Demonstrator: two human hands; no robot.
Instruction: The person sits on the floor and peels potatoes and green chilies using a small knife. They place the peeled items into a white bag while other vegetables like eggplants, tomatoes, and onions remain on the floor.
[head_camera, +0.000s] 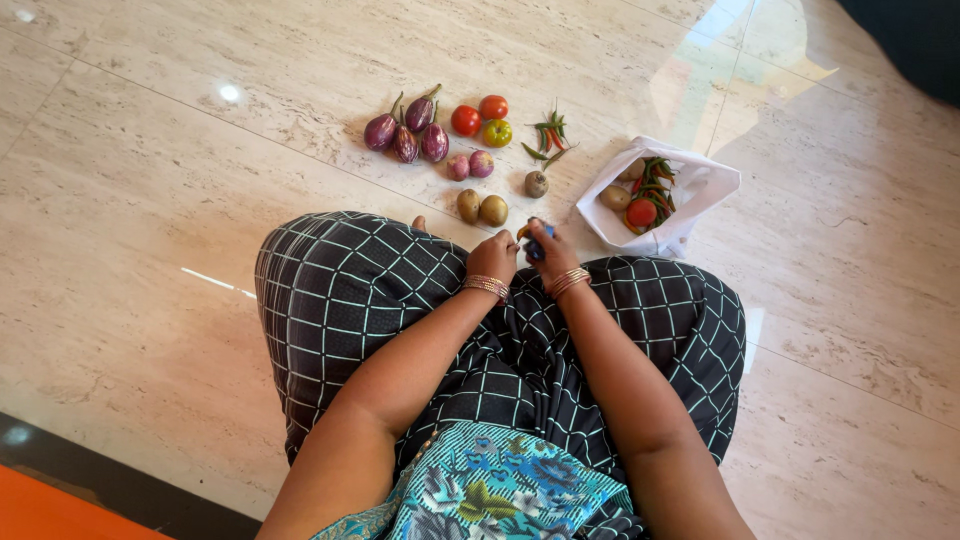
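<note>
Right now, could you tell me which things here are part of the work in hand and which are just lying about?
In hand:
- left hand and right hand, together on a small blue and orange thing, too small to identify
- white bag of vegetables

Lying about:
- brinjals
- tomatoes
- chillies
- potatoes

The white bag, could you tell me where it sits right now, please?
In the head view, the white bag lies open on the floor at the person's right, just beyond the right hand, with the chillies to its left.
</note>
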